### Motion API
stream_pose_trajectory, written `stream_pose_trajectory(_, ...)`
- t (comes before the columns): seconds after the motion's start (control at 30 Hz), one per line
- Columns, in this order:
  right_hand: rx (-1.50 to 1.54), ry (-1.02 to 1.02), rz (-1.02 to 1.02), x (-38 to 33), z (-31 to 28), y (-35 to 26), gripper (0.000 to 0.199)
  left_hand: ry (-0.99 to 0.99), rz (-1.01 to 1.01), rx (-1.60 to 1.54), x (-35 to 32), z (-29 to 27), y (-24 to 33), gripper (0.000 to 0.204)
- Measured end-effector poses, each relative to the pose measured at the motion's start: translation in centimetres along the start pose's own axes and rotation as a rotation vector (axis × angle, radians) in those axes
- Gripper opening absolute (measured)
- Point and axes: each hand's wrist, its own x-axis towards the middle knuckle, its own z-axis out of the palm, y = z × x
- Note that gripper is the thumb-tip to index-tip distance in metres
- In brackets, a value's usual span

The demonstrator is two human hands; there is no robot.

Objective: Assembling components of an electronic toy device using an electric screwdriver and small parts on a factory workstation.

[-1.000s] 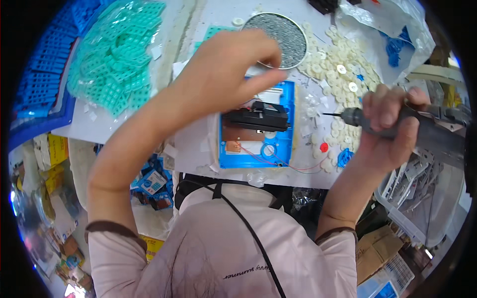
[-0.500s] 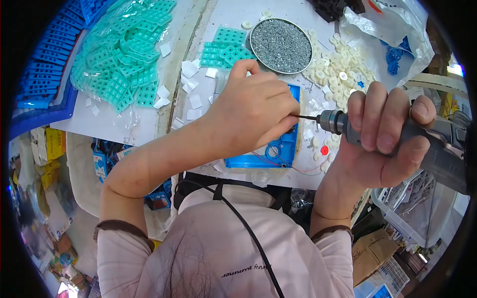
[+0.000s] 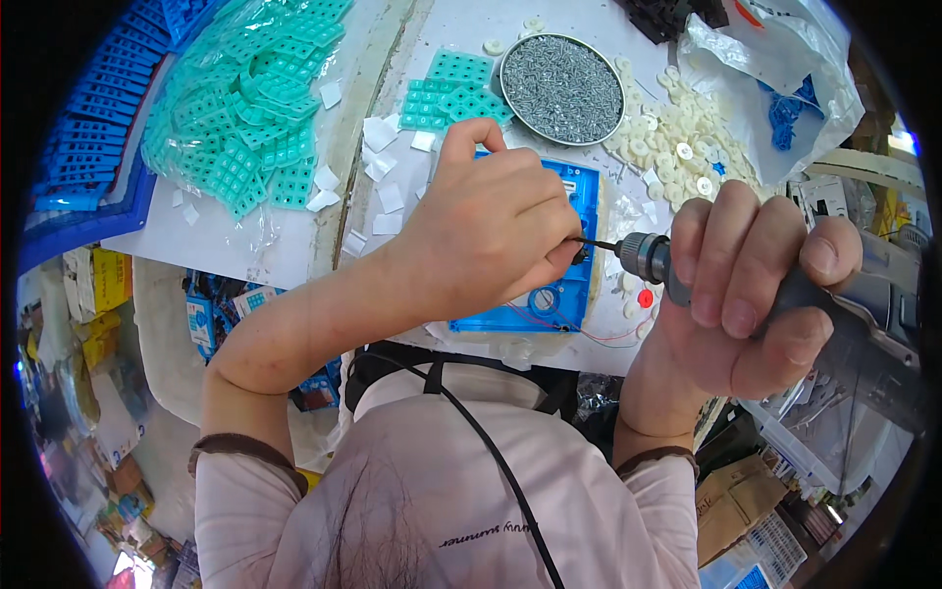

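A blue plastic housing [image 3: 549, 304] lies flat on the white table, mostly covered by my left hand [image 3: 491, 231]. That hand rests on it with fingers curled, the fingertips pinched around the tip of the driver bit; whether a screw is between them is hidden. My right hand [image 3: 751, 294] grips a grey electric screwdriver [image 3: 863, 314], held level, its thin bit [image 3: 599, 242] pointing left into my left fingers. Thin red wires [image 3: 608, 339] trail from the housing's lower edge.
A round tin of small metal screws [image 3: 561, 88] stands just beyond the housing. Teal keypad mats [image 3: 451, 93] lie left of it, more in a clear bag [image 3: 245, 108]. White round buttons [image 3: 677, 137] are heaped at the right. Blue trays [image 3: 88, 128] line the far left.
My left hand has come down from above the housing onto it and closed around the bit. The right hand has brought the screwdriver leftward to meet it.
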Motion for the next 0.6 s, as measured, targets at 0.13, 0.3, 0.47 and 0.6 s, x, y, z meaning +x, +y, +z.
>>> stream_pose_trajectory(0.13,-0.024,0.013,-0.022,-0.1,-0.1,0.1,0.031,0.011,-0.079,0.036,-0.6,-0.4,0.5,0.035)
stream_pose_trajectory(0.3,-0.017,0.050,-0.076,-0.6,-0.7,2.3,0.030,-0.026,-0.274,0.089,-5.3,-1.0,1.1,0.051)
stream_pose_trajectory(0.47,-0.076,0.130,-0.062,-0.7,0.8,4.0,0.031,-0.080,-0.274,0.184,-6.0,1.0,0.4,0.053)
stream_pose_trajectory(0.6,-0.124,0.157,-0.026,-0.9,1.8,4.9,0.031,-0.103,-0.264,0.097,-5.8,0.9,-0.4,0.050)
